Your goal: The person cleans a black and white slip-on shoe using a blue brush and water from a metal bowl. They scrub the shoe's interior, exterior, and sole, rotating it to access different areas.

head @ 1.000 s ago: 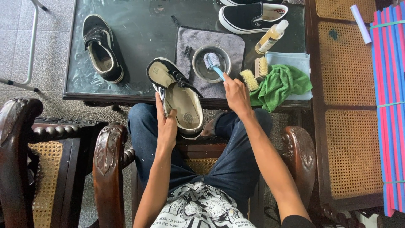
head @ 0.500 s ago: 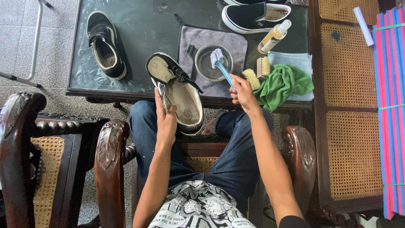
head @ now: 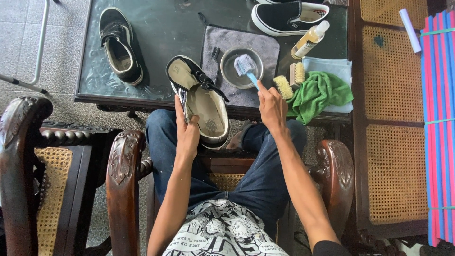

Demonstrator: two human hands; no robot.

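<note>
**Loading the brush while the shoe is held steady**

The black slip-on shoe (head: 203, 102) is held at the centre of the frame, above the lap and at the near edge of the dark glass table (head: 156, 38), with its opening turned up toward the camera. It is grasped from its left side by the left hand (head: 187, 133), whose fingers are wrapped around the side and sole. A firm grip near the heel is judged best, so that the shoe is not twisted once the bristles press on it.

The blue-handled brush (head: 247, 68) is grasped by the right hand (head: 271, 105), fingers closed round the handle. Its pale bristle head is held over the small metal bowl (head: 238, 67), just right of the shoe. Whether the bristles touch the bowl's contents cannot be told. The bristles are best wetted lightly, and drips are best shaken off over the bowl.

The bowl is set on a grey cloth (head: 226, 39). Right of it, 2 small wooden brushes (head: 290, 80) lie against a green cloth (head: 320, 94), and a bottle (head: 309, 40) lies above them. 2 more black shoes are seen, 1 at the upper left (head: 119, 43) and 1 at the top (head: 289, 16).
</note>
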